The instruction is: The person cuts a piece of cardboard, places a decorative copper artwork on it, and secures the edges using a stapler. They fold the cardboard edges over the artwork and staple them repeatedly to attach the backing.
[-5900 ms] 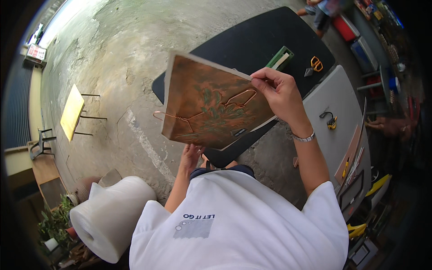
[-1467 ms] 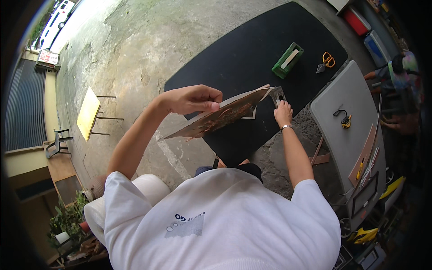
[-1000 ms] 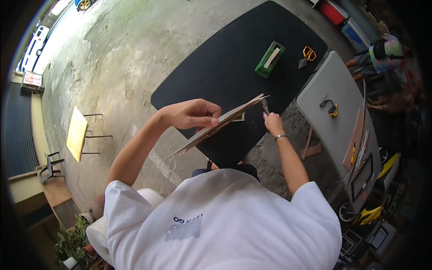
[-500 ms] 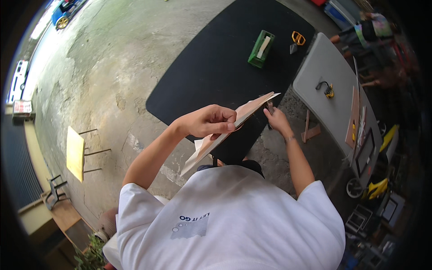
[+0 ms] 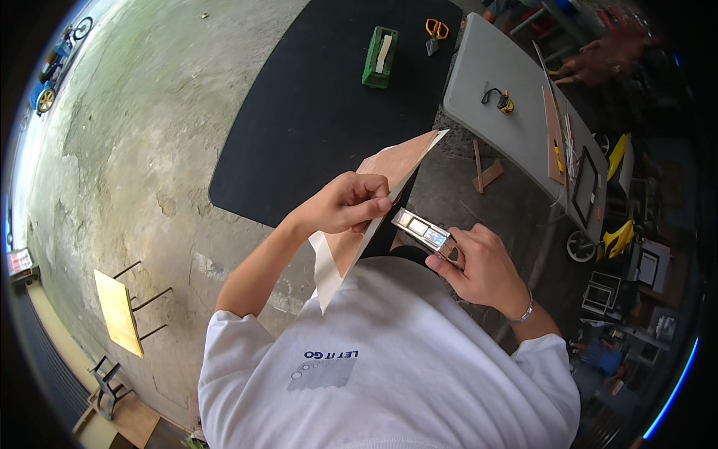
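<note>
Left hand [image 5: 351, 203] pinches the long edge of a thin, flat brown panel with white sheet margins [image 5: 400, 161], tilted on edge, long axis near-left to far-right. Right hand [image 5: 485, 266] grips a boxy silver metal staple gun [image 5: 420, 229], nose toward the panel from just right, apart. Beyond: smooth black table [image 5: 299, 127]; right, pale grey table [image 5: 479, 67]; rough concrete floor [image 5: 142, 150] left.

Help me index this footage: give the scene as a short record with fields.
Left hand: gripping a tilted board
Right hand: holding a silver tool beside the board
Black table: green box, orange-handled tool
Grey table: yellow-black item, brown strip
Person's left, on the floor: yellow-topped table
</note>
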Demonstrator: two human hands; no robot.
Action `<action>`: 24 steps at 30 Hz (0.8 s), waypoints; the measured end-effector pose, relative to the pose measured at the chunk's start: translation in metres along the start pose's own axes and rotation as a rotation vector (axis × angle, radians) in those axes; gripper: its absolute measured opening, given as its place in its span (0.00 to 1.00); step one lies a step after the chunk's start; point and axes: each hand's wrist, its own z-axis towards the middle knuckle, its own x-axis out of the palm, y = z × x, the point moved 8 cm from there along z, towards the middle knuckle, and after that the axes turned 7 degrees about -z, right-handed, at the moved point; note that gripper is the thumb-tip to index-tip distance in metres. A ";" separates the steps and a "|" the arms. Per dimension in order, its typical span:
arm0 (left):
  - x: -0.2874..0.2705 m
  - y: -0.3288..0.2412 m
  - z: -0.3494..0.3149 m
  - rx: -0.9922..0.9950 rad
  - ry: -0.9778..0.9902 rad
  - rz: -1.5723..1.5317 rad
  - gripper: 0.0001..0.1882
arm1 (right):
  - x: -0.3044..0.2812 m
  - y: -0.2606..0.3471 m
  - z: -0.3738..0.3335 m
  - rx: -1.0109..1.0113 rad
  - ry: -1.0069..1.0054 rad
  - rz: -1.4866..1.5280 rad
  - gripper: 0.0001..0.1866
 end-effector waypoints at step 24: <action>-0.007 0.001 0.000 0.039 0.012 0.000 0.16 | -0.005 0.006 0.023 0.095 -0.186 0.136 0.22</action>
